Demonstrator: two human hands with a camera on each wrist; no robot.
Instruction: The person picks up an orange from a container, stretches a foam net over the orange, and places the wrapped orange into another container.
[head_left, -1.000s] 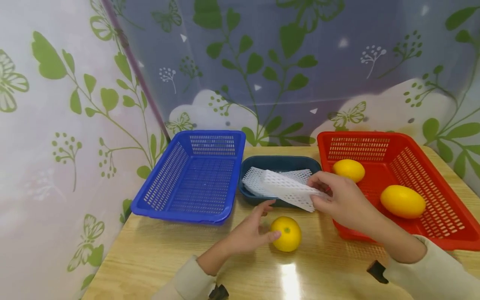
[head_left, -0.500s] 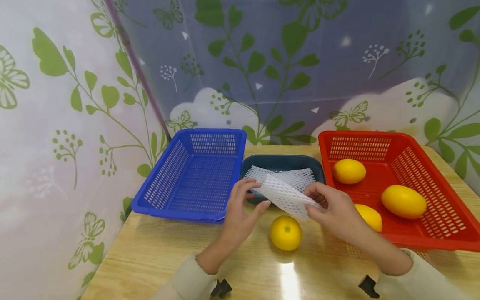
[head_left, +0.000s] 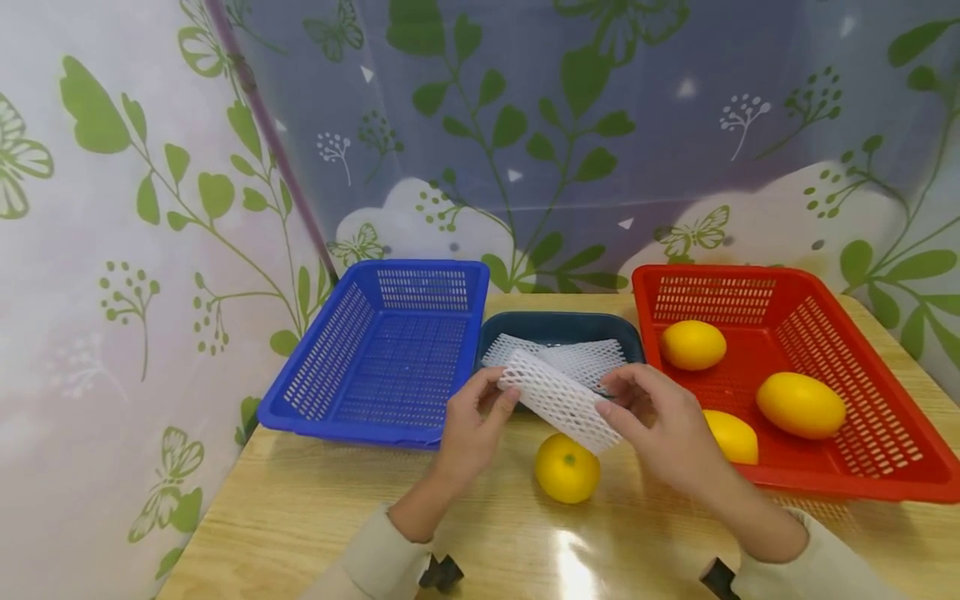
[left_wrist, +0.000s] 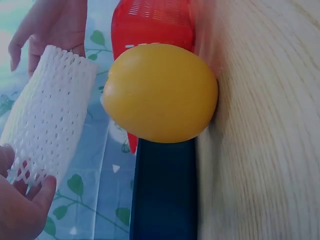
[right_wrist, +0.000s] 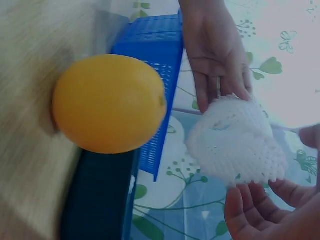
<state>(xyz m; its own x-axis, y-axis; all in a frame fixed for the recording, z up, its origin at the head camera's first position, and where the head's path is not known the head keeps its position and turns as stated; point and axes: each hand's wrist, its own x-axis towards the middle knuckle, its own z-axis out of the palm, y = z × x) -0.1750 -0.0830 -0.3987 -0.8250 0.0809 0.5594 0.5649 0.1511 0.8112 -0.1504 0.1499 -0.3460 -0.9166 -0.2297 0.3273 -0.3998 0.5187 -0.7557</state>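
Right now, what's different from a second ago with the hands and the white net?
The left hand left the yellow fruit, moved forward and left, and now pinches one end of the white net. The net shifted a little left and toward the person. The right hand stays at its other end. The fruit, blue basket and red basket stayed put.

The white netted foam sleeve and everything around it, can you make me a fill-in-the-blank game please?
The red perforated plastic basket holds ___ oval yellow fruits.
The left hand grips the white netted foam sleeve at its end nearer the ___ basket.
The number of fruits resting directly on the pale wooden table is ___.
Missing words: three; blue; one.
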